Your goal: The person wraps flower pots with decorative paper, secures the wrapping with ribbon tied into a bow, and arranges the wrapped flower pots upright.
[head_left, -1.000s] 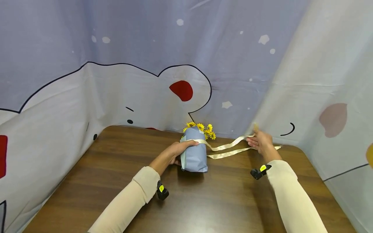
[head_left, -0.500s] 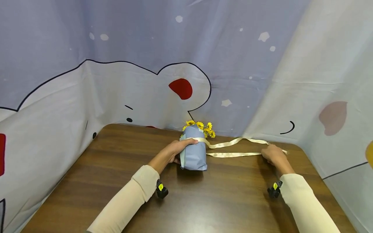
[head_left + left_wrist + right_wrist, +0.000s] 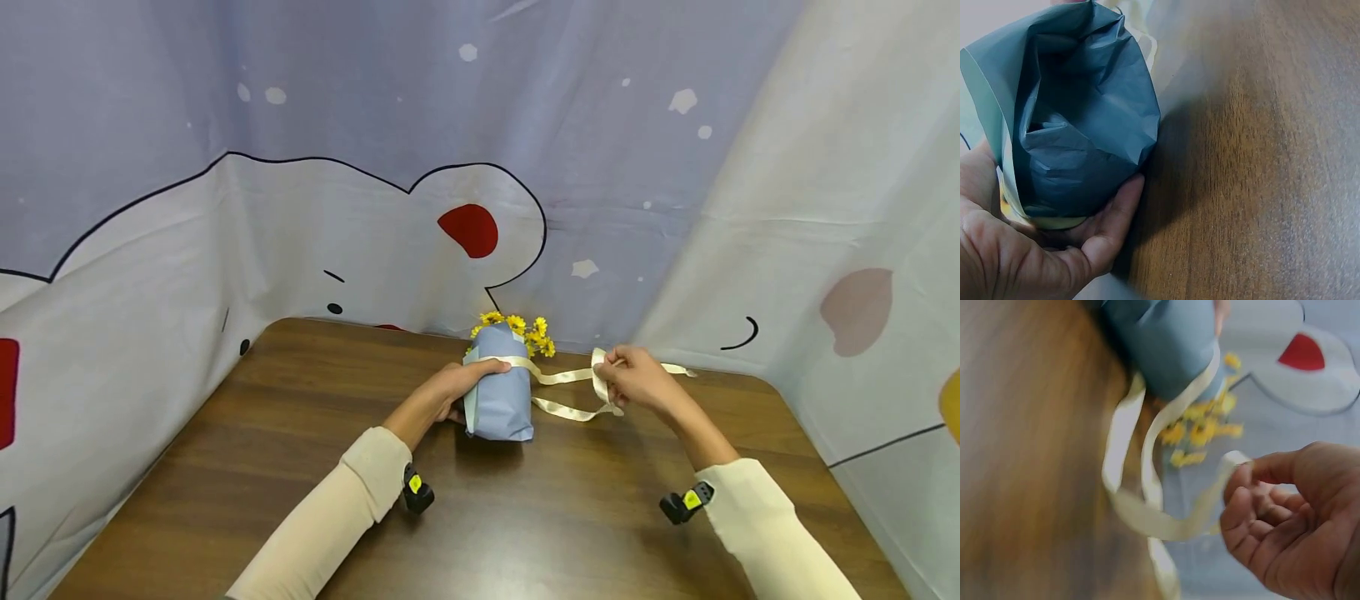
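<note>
A bouquet (image 3: 504, 412) wrapped in blue-grey paper lies on the table, its yellow flowers (image 3: 536, 337) pointing to the back. My left hand (image 3: 453, 387) grips it from the left, thumb on top over a cream satin ribbon (image 3: 564, 377) that crosses the wrap. The left wrist view looks into the folded base of the wrapping paper (image 3: 1085, 125), with fingers curled beneath. To the right, my right hand (image 3: 633, 382) pinches one ribbon tail between thumb and forefinger. In the right wrist view that ribbon (image 3: 1147, 515) bends up in a loop, crossing the other tail.
The brown wooden table (image 3: 480, 517) extends toward the front and both sides. A printed curtain (image 3: 360, 250) hangs close behind its back edge, and the flower heads reach near it. Small black wrist cameras (image 3: 684, 503) sit at both cuffs.
My right hand dipped right and forward to a ribbon tail, then came back left toward the bouquet, lifting that tail into a loop across the other. The left hand keeps its grip.
</note>
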Demonstrator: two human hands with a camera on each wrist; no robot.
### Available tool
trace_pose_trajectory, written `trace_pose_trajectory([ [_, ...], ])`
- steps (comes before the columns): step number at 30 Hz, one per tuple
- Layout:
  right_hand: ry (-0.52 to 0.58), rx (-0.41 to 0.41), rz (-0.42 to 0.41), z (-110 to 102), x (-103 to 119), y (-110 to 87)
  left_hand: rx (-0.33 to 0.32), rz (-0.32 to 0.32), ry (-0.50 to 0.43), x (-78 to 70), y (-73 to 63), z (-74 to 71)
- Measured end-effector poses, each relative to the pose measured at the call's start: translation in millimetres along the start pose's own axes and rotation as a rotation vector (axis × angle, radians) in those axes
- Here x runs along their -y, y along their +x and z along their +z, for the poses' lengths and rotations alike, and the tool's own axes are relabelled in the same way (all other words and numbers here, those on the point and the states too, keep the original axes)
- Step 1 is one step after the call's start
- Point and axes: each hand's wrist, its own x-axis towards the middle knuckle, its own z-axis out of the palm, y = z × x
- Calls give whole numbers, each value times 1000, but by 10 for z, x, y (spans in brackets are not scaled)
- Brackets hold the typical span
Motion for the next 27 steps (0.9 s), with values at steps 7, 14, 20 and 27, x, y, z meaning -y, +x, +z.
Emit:
trace_pose_trajectory([
  [7, -146, -174, -241, 257, 536, 317, 4, 5, -14, -9, 22, 20],
  [14, -287, -153, -402, 777, 1082, 654, 5, 14, 2, -8, 11, -27],
  [20, -409, -69, -455, 1000, 1320, 784, 12, 23, 11, 3, -12, -27],
  [27, -288, -217, -85, 771, 949, 283, 6, 20, 1, -6, -35, -11],
])
